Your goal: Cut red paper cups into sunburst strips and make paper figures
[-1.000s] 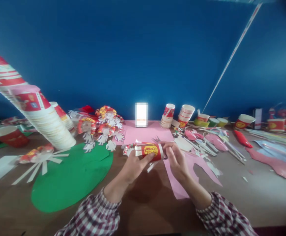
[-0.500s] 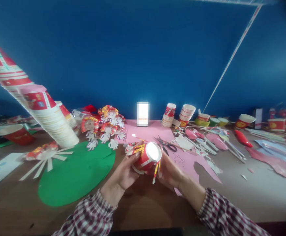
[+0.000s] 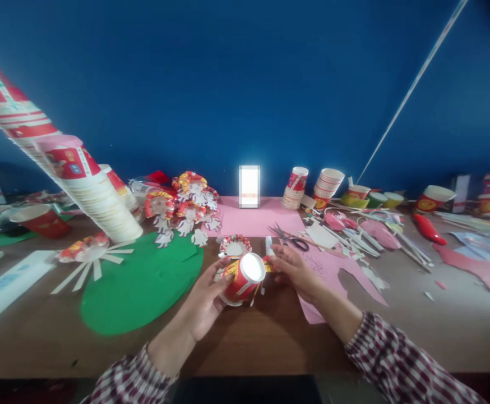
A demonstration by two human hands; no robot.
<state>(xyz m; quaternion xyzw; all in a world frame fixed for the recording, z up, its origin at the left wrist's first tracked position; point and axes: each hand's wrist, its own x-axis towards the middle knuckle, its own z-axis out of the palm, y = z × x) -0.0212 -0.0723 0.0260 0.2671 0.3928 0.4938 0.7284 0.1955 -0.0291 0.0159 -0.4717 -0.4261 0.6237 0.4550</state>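
My left hand (image 3: 209,294) is wrapped round a red paper cup (image 3: 245,283), tilted with its white round end facing up. Yellow-and-red cut strips (image 3: 231,268) stick out from the cup's sides. On the cup's right, my right hand (image 3: 293,270) pinches one of these strips (image 3: 270,265) between thumb and fingers. A small white cylinder (image 3: 269,245) shows just behind the right fingertips; whether they touch it I cannot tell. Beyond the cup lies a ring-shaped red-and-white paper piece (image 3: 235,246). Open scissors (image 3: 291,238) rest on the pink paper (image 3: 312,266) beyond the right hand.
A green paper disc (image 3: 144,292) lies left, beside a cut cup with splayed white strips (image 3: 87,255). Tall leaning cup stacks (image 3: 102,205) rise at the left. Decorated paper rings (image 3: 190,196) and shorter cup stacks (image 3: 328,188) stand at the back. Scraps (image 3: 354,247) litter the right.
My right hand has moved from against the cup to its right side, drawing a strip outward. The cup has shifted slightly left in view, and the paper ring and white cylinder behind show more fully.
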